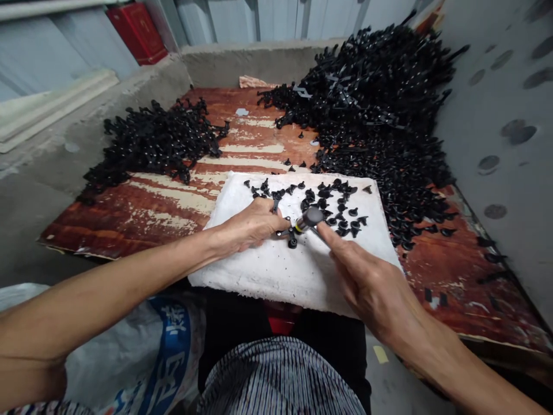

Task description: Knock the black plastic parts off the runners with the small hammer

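Note:
My left hand [257, 223] is closed on a black jointed plastic part [283, 233], keeping it low over a white padded board [259, 271]. My right hand [358, 268] grips the handle of a small hammer [311, 217], forefinger stretched along it. The hammer has a dark round face and a yellow band, and its head is right beside the black part. A round black knob end [292, 242] shows below the part. Several small black plugs with round flanges [341, 207] lie scattered on the board's far half.
On the worn red-brown tabletop [168, 202], a heap of black jointed parts [159, 138] lies left. A taller black pile [380, 86] rises at the back right, with loose plugs [389, 173] spilling forward. A grey panel [496, 144] bounds the right. A printed sack [142, 351] sits below left.

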A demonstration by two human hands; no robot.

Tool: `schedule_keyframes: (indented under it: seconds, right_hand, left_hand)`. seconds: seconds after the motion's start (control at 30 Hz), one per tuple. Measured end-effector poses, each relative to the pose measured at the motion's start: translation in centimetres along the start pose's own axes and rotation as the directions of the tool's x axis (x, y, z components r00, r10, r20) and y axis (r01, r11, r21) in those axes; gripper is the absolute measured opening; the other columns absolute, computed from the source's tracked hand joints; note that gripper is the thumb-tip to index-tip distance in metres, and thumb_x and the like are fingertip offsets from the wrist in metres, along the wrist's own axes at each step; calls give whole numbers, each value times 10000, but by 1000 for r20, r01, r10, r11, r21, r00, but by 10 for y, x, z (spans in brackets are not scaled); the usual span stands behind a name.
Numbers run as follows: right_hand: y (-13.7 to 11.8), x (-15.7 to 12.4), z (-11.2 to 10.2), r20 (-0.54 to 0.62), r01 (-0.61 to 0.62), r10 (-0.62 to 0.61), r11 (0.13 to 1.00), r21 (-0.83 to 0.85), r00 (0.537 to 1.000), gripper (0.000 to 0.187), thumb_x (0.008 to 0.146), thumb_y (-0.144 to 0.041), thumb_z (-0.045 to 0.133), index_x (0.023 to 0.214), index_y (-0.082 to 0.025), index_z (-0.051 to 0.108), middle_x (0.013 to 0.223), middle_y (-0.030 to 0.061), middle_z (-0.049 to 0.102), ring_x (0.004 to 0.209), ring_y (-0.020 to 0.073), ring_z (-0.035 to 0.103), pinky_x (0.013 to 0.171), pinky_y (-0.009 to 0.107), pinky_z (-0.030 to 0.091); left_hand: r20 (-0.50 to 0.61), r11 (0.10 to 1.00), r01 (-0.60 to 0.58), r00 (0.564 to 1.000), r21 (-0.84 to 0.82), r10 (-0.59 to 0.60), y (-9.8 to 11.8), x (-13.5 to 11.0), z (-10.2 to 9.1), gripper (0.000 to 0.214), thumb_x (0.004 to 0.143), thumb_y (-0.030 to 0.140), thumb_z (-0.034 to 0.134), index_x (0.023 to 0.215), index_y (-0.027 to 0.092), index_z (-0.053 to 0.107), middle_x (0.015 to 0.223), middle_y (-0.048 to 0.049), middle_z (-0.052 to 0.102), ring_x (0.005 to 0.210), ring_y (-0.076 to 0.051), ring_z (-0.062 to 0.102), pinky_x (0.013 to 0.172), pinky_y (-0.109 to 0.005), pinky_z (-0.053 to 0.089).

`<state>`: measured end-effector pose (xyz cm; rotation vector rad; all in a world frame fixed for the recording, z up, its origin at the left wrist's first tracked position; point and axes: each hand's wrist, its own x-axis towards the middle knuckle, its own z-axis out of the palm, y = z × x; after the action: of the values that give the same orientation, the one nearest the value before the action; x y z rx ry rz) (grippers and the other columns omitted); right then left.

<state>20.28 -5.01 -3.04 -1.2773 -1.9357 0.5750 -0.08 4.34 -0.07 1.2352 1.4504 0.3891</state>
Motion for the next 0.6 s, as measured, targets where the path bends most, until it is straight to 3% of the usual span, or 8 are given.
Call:
schedule_keyframes:
  seconds: [0.1, 0.17, 0.27, 0.43, 0.6]
  right_hand:
    - [-1, -2, -4, 27, -9, 8, 999, 32, 1000, 506, 928, -153, 489, 1411, -271, 580, 1046, 94, 747, 880, 236, 730, 828, 433, 602]
    - [0, -5, -8, -89, -97, 106, 990, 99, 990, 463, 946, -210, 518, 1397, -284, 589, 966, 69, 725, 786, 194, 704, 780, 382, 601]
    - [9, -12, -12, -195, -271, 308, 943, 194, 931, 428, 955, -325, 552, 1379, -295, 592, 778, 21, 640, 645, 162, 612, 593, 302, 550]
    - [24, -17, -12, -135, -385, 432, 881, 277, 892, 448, 955, -417, 539, 1385, -297, 571, 698, -8, 568, 481, 126, 429, 378, 241, 307]
    - [25, -15, -13, -118, -388, 439, 870, 304, 891, 449, 953, -408, 541, 1388, -302, 565, 680, -18, 556, 455, 117, 384, 380, 246, 285]
  left_hand:
    - [57, 998, -58, 997, 31, 56, -2, -5, -5, 175, 852, 260, 609, 764, 208, 467, 562, 60, 446, 385, -40, 262, 394, -226, 160]
    - [126, 991, -137, 983, 8, 135, -6, -8, -8, 177, 904, 313, 541, 788, 201, 470, 631, 43, 492, 412, -37, 278, 405, -218, 183]
    - [188, 967, -249, 954, 57, 234, -12, -8, -7, 211, 922, 314, 506, 757, 186, 473, 655, 33, 509, 464, -41, 328, 445, -204, 241]
    - [204, 927, -306, 943, 216, 264, -15, -3, 2, 268, 909, 274, 478, 663, 168, 492, 622, 19, 512, 503, -53, 356, 474, -204, 260]
    - [185, 936, -278, 953, 217, 240, -17, 0, 1, 259, 892, 299, 482, 676, 165, 528, 612, 15, 493, 505, -65, 358, 462, -203, 250]
